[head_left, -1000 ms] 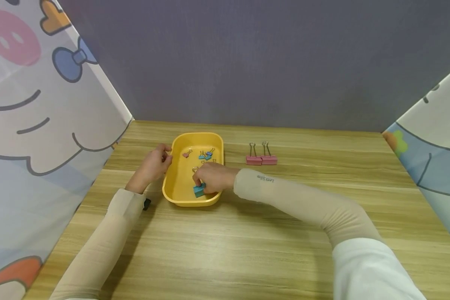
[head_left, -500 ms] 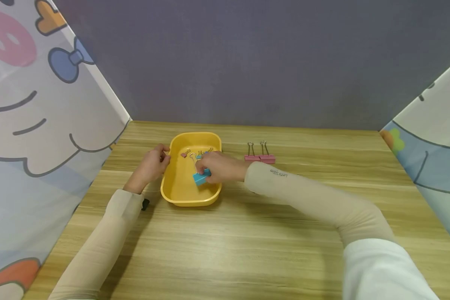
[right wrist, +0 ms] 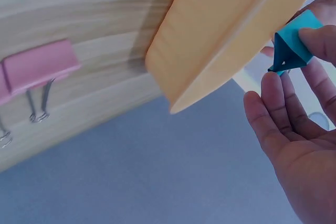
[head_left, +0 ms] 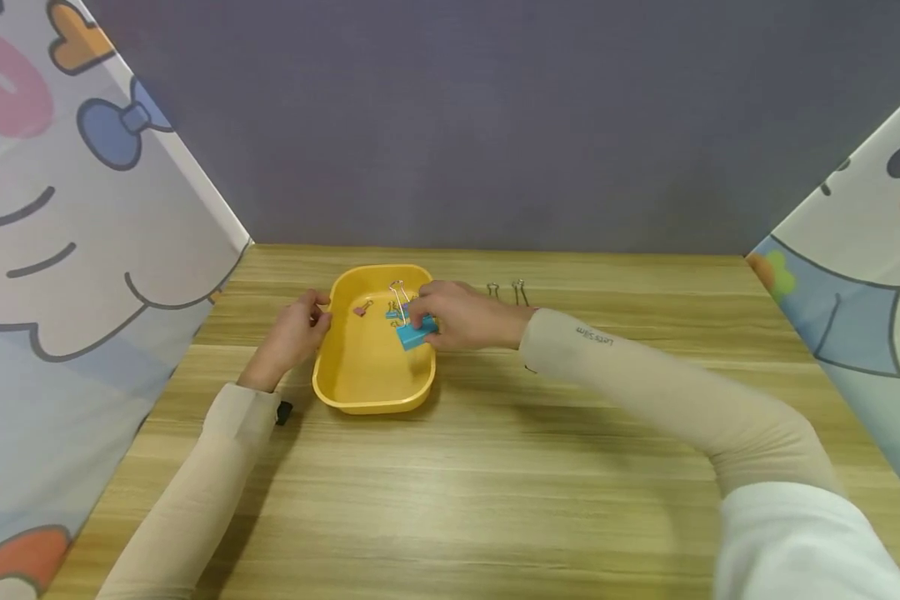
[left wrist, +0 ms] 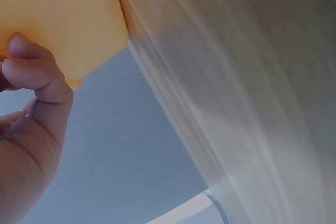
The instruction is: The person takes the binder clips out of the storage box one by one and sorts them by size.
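Note:
A large blue binder clip (head_left: 416, 335) is pinched between the thumb and fingers of my right hand (head_left: 465, 317), above the right side of a yellow tray (head_left: 375, 408). One wire handle of the clip points up and away. In the right wrist view, the triangular end of the blue clip (right wrist: 294, 43) shows. My left hand (head_left: 288, 337) holds the tray by its left rim; in the left wrist view its curled fingers (left wrist: 37, 74) lie at the tray's wall. Inside the tray are a small pink binder clip (head_left: 360, 311) and small blue binder clips (head_left: 392, 315), partly hidden by my right hand.
Two large pink binder clips stand side by side on the wooden table (head_left: 450, 483), right of the tray. My right hand hides most of them in the head view; one pink clip (right wrist: 42, 66) shows in the right wrist view. A grey wall (head_left: 495, 125) rises behind the table.
My right hand has lifted the blue binder clip from the near part of the tray and moved it up and away to the right. My left hand stays at the tray's rim.

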### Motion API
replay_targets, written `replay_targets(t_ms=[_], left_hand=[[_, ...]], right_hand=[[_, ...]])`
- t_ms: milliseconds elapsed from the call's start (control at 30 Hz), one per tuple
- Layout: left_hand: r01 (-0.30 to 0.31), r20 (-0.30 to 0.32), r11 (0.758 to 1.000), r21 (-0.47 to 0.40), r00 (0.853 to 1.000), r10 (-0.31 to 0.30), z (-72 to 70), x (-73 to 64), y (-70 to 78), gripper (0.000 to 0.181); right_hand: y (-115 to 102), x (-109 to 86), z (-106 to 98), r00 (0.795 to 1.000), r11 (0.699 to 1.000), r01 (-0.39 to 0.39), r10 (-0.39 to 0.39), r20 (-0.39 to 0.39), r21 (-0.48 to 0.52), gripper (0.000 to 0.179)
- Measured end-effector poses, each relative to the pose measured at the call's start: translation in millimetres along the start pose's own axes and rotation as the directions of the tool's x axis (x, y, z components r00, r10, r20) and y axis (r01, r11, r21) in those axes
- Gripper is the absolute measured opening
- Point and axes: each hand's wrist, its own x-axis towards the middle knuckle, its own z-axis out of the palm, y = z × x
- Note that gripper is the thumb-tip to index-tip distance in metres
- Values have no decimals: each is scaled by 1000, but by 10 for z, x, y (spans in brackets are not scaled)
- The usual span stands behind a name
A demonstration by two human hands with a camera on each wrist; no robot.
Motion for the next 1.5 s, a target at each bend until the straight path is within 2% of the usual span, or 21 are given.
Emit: replay_targets(t_ms=[267, 433, 533, 700, 967, 1233, 1500], left_hand=[[-5, 7, 1000, 18, 1000, 4, 2, -3, 28, 28], [-7, 7, 1000, 12, 1000, 7, 4, -12, 23, 27], [-2, 5, 1000, 11, 1000, 2, -3, -24, 10, 26], [5, 10, 1000, 8, 1000, -5, -14, -37, -4, 27], [4, 10, 1000, 15, 1000, -4, -8, -21, 10, 26], [17, 8, 1000, 12, 1000, -17, -5, -25, 8, 26], [22, 8, 1000, 17, 1000, -22, 1, -18, 8, 27]], right_hand=[[175, -257, -120, 998, 999, -51, 51, -31, 19, 12], [346, -438, -216, 993, 994, -102, 103, -56, 28, 13], [461, -528, -257, 992, 994, -105, 107, -73, 32, 14], [644, -685, -283, 986, 988, -150, 153, -70, 46, 13], [910, -965, -253, 966, 968, -243, 247, -71, 61, 15], [1236, -1267, -223, 929, 929, -362, 367, -54, 81, 15], [1415, -1444, -131, 902, 895, -430, 432, 13, 117, 17]])
